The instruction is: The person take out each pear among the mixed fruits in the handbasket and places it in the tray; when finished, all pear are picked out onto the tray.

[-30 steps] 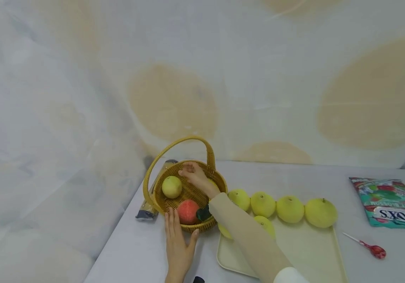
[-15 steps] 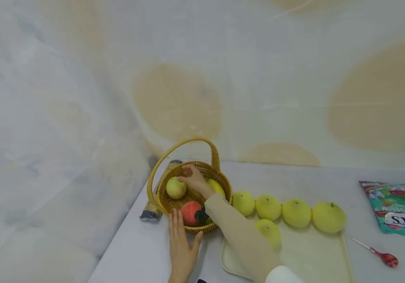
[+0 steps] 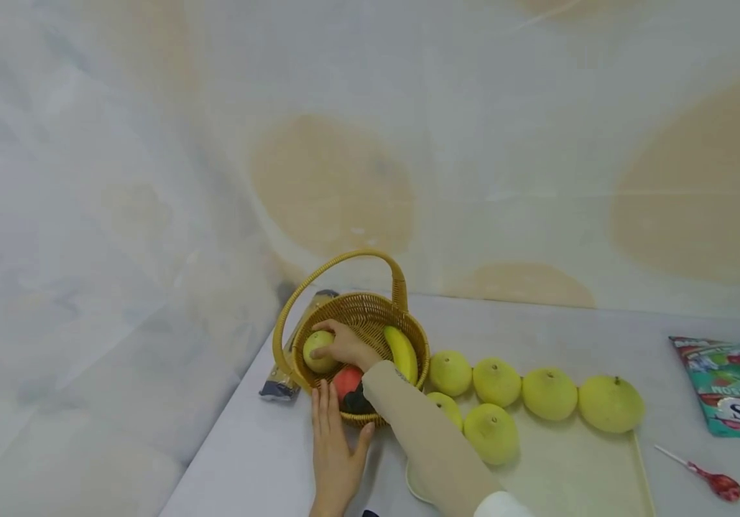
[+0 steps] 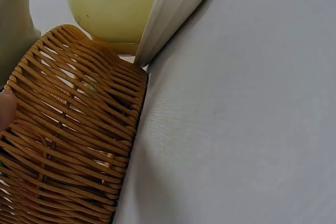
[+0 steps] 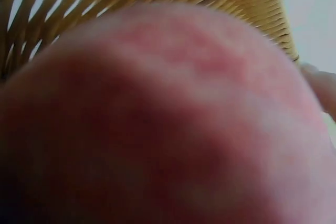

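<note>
A wicker basket [image 3: 370, 316] with a tall arched handle sits at the left of the table. Inside it my right hand [image 3: 347, 346] grips a round yellow-green fruit [image 3: 318, 363], thumb on the near side and fingers over the top. Also in the basket are a red peach-like fruit [image 3: 346, 380], partly behind my hands, and a yellow banana [image 3: 402, 355]. The same red fruit [image 5: 173, 119] fills most of the right wrist view, blurred. My left hand [image 3: 336, 459] rests with straight fingers against the basket's near rim, thumb spread. In the left wrist view the woven wall [image 4: 79, 129] shows close up.
Right of the basket a cream tray [image 3: 570, 467] bears several yellow-green round fruits [image 3: 496, 382]. Farther right lie a red lollipop [image 3: 722, 487] and a green FOX'S candy bag [image 3: 735, 384]. A long brown-and-black packet [image 3: 279, 388] lies behind the basket's left side.
My right hand has moved left and down inside the basket, from beyond the yellow-green fruit onto it, and now grips it. The left hand stays at the rim. The banana has come into view.
</note>
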Demonstrator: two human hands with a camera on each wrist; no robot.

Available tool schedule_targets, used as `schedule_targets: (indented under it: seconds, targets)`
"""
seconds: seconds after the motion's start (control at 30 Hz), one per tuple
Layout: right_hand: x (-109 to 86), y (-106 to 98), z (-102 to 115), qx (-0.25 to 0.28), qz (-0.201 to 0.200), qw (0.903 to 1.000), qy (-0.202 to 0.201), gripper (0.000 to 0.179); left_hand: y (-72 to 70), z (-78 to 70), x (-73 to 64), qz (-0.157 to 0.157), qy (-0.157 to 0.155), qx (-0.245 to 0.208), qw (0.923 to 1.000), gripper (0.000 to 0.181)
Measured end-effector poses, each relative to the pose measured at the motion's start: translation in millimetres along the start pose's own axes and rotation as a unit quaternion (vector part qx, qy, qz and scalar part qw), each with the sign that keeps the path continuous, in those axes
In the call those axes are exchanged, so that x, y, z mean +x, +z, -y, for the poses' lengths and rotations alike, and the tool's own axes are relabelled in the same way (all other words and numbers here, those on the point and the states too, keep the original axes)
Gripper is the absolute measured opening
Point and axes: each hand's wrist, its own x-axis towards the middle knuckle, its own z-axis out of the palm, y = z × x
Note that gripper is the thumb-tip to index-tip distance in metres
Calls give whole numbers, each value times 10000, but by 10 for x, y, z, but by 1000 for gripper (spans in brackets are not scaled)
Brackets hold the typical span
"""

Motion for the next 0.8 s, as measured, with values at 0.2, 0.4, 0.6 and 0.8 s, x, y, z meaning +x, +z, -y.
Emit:
schedule_targets:
  seconds: [0.2,0.4,0.6,0.8]
  targets:
    - [-23,4,10,-283,79,9995,-64,57,-3,7,4,-69,92,-7,9999,89]
    - [-40,-51,2,-40,-440,9990,11,53,4,-7,-7,-24,93,-65,9999,89]
    - [-62,-127,63,316,-540,9980,5,53,6,-9,-1,-90,124,-122,9998,88]
    - [-145,-179,107,438,-443,9981,10,53,-2,6,-4,-171,251,-132,9995,88]
